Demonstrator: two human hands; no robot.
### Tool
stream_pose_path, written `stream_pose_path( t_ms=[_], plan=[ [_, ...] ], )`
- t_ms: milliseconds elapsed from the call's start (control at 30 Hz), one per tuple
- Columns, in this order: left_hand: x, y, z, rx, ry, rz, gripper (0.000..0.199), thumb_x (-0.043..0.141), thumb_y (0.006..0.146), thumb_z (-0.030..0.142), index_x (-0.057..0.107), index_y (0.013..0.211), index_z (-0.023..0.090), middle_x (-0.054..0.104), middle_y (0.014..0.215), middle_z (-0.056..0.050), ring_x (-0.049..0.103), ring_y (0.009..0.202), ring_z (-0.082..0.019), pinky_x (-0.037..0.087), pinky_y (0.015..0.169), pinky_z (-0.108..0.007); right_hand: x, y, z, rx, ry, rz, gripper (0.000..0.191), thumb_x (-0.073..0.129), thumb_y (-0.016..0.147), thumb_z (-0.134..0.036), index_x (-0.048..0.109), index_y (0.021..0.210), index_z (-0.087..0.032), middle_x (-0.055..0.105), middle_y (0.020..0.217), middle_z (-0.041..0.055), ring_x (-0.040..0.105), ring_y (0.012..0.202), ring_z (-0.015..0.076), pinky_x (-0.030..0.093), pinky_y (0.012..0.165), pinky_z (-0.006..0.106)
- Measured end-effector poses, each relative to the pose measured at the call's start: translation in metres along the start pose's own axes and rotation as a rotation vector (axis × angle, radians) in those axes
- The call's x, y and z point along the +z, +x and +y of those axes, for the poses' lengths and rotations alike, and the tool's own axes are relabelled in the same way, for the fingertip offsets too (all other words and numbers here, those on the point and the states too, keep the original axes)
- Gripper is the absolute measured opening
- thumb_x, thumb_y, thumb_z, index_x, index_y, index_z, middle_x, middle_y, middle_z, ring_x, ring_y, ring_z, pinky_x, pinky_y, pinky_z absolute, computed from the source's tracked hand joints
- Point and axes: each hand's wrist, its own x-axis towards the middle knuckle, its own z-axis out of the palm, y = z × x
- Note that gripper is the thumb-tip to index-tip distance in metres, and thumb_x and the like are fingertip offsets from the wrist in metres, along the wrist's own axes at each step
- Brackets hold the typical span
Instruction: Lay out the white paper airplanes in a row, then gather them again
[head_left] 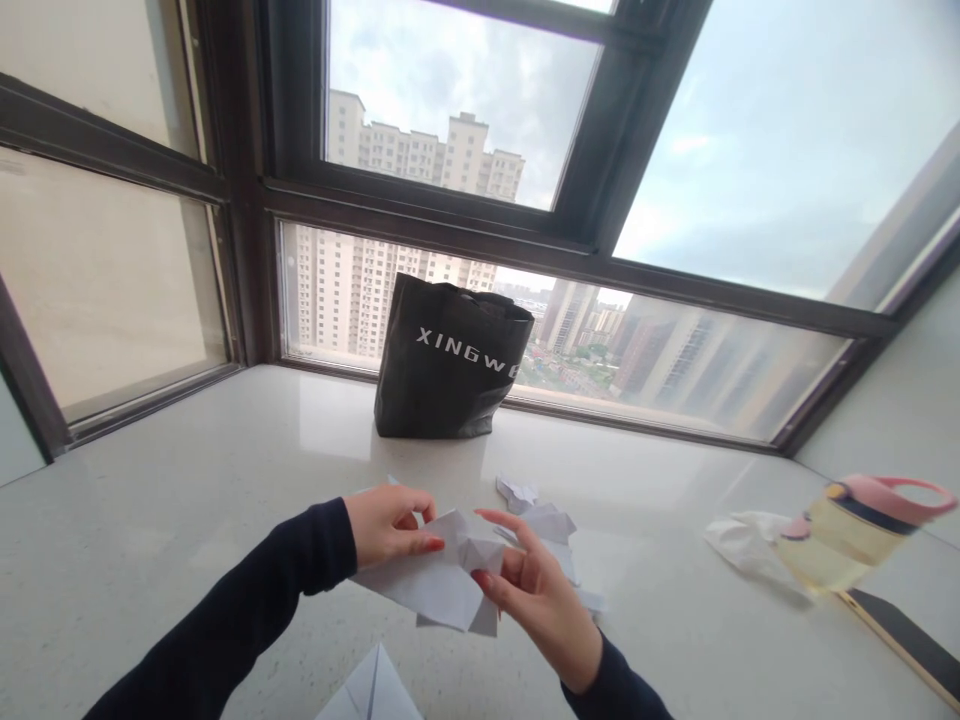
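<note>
Between my hands is a folded sheet of white paper (439,583), creased and standing up in small flaps near its right end. My left hand (394,528) pinches it from the left, thumb on top near the raised fold. From the right, my right hand (532,580) grips a small folded part with the thumb below, its index finger stretched out over the fold. More folded paper pieces (551,525) lie just behind my right hand, partly covered by it. Another folded paper (373,690), with a pointed tip, lies nearest me at the bottom edge.
A black bag (450,370) with white lettering stands by the window. At the right are a yellowish bottle (847,540) with a pink lid, a crumpled tissue (754,550) and a dark flat device (907,635). All rest on a pale, glossy surface (187,500).
</note>
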Motion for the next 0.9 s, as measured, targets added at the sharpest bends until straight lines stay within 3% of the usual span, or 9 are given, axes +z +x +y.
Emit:
stream_pose_path(
  t_ms=[167,267,400,533,633,700,800,900],
  plan=[
    [-0.010,0.003,-0.001,-0.259,0.276,0.268,0.017,0.036,0.081,0.029,0.049,0.077,0.018,0.051,0.056,0.002,0.050,0.052,-0.014,0.033,0.050,-0.021,0.011,0.005,0.026,0.043,0.035,0.025,0.054,0.061,0.062,-0.052,0.038,0.101,-0.022,0.047,0.051,-0.0079,0.037,0.039,0.0062,0.024,0.036,0.017],
    [-0.013,0.006,0.001,-0.314,0.257,0.349,0.019,0.027,0.084,0.025,0.045,0.088,0.018,0.052,0.058,0.001,0.051,0.049,-0.014,0.034,0.049,-0.022,0.012,0.001,0.041,0.067,-0.169,0.030,0.053,0.058,0.065,-0.052,0.041,0.105,-0.022,0.052,0.059,-0.0046,0.045,0.047,0.0095,0.033,0.040,0.019],
    [0.004,0.012,0.009,-0.178,0.152,0.322,0.019,0.027,0.085,0.028,0.043,0.090,0.020,0.052,0.058,0.003,0.050,0.049,-0.014,0.035,0.047,-0.021,0.005,-0.001,0.033,-0.046,-0.379,0.207,0.042,0.051,0.071,-0.051,0.051,0.103,-0.023,0.055,0.088,0.0046,0.051,0.079,0.0176,0.042,0.064,0.027],
    [0.036,0.016,0.013,0.066,0.062,0.195,0.021,0.035,0.082,0.023,0.040,0.102,0.019,0.054,0.066,0.002,0.052,0.058,-0.013,0.038,0.054,-0.020,-0.013,-0.001,0.013,-0.034,-0.202,0.192,0.044,0.043,0.075,-0.054,0.051,0.102,-0.020,0.054,0.071,0.0014,0.050,0.065,0.0145,0.042,0.057,0.026],
    [0.058,0.019,0.016,0.134,0.069,0.144,0.039,0.040,0.078,0.017,0.032,0.115,0.019,0.052,0.067,0.002,0.052,0.059,-0.014,0.039,0.056,-0.022,-0.023,-0.004,0.006,-0.025,-0.076,0.154,0.045,0.048,0.073,-0.054,0.051,0.101,-0.019,0.051,0.061,-0.0015,0.046,0.053,0.0111,0.039,0.050,0.024],
    [0.068,0.021,0.018,0.152,0.061,0.160,0.044,0.041,0.077,0.015,0.028,0.119,0.019,0.050,0.066,0.003,0.052,0.059,-0.014,0.038,0.056,-0.022,-0.026,-0.007,0.007,-0.012,-0.007,0.112,0.044,0.056,0.069,-0.050,0.051,0.101,-0.020,0.052,0.059,-0.0028,0.047,0.053,0.0110,0.038,0.049,0.023],
    [0.075,0.025,0.019,0.188,-0.002,0.205,0.045,0.040,0.077,0.014,0.026,0.120,0.021,0.048,0.064,0.005,0.051,0.056,-0.013,0.038,0.055,-0.020,-0.032,-0.009,0.010,0.019,0.053,0.029,0.034,0.067,0.061,-0.040,0.056,0.087,-0.020,0.059,0.064,-0.0016,0.053,0.058,0.0130,0.040,0.053,0.024],
    [0.079,0.031,0.012,0.174,-0.025,0.257,0.042,0.040,0.080,0.020,0.025,0.119,0.020,0.049,0.063,0.005,0.050,0.050,-0.011,0.038,0.052,-0.019,-0.052,-0.004,0.012,0.050,0.026,0.079,0.027,0.066,0.062,-0.040,0.059,0.075,-0.017,0.064,0.068,0.0018,0.057,0.063,0.0163,0.043,0.058,0.027]
  ],
)
